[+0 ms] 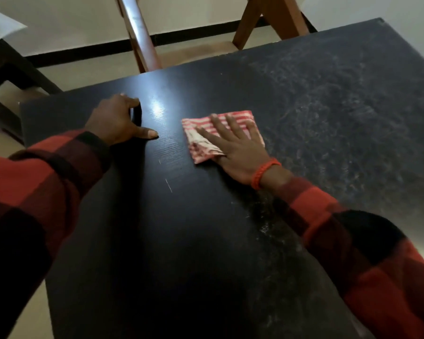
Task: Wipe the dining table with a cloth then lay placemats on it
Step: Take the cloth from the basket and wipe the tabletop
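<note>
Red plaid sleeves (34, 192) reach over a dark counter (181, 241). Right hand (233, 148), fingers spread, presses a striped cloth (230, 118) mid-frame; left hand (115, 118) rests loosely curled. Wiping continues; dusty right side likely next.

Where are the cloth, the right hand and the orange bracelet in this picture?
cloth (240, 117): head view, on its striped far edge beyond the fingers.
right hand (233, 143): head view, on the back of the hand.
orange bracelet (263, 172): head view, on the band at the wrist.
</note>
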